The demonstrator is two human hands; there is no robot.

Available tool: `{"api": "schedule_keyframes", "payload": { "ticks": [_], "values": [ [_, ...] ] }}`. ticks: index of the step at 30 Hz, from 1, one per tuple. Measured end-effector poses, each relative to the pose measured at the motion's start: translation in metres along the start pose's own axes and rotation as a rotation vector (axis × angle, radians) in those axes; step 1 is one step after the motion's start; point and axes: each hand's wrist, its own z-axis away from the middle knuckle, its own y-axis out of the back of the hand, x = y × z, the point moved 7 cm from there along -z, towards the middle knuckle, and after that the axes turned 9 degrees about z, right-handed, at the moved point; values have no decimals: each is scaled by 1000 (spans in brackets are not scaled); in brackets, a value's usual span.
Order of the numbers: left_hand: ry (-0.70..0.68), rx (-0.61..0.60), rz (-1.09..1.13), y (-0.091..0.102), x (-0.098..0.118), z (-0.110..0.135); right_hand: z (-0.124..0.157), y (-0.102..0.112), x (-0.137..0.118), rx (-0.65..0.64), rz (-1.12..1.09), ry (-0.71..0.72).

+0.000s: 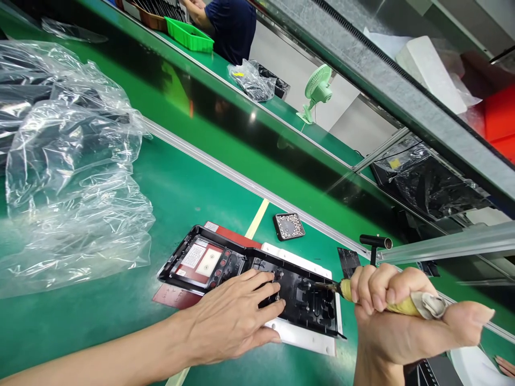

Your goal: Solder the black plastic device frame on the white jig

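Black plastic housing (pixel 257 281): on green worktop (pixel 189 193), 6 o'clock of frame. Judged light, stiff, thin-walled; hold by rim. Left hand (pixel 233 316) fingers spread flat on it. Right hand (pixel 396 316) fingers clenched round screwdriver (pixel 350 290), tip at 3 o'clock end.

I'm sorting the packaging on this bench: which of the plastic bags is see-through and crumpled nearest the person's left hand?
The big clear plastic bag at the left, crumpled on the green table. The small clear bag lies far up beside a co-worker; the black bag is opaque, at right.

Tabletop (pixel 169 187) was green, housing (pixel 281 289) black, screwdriver handle (pixel 398 306) yellow, fan (pixel 317 91) mint, tray (pixel 189 36) bright green
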Motion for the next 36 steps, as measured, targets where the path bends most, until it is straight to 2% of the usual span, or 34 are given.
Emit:
{"api": "schedule_keyframes", "payload": {
  "ticks": [5,12,22,29,33,36],
  "values": [
    [-4,-7,-11,0,1,0,1,-1,3,32,11,-30],
    [5,-19,-4,-1,0,1,1,-4,10,-11,3,-86],
    [-4,-32,-38,-1,0,2,-2,-14,21,108,-48,-158],
    [-25,-121,-74,-1,0,2,0,-19,23,154,-73,-123],
    [-24,-116,-108,5,6,1,2,-17,26,159,-81,-116],
    [17,-85,-56,18,13,-16,4,-16,29,156,-92,-107]
  ]
}}
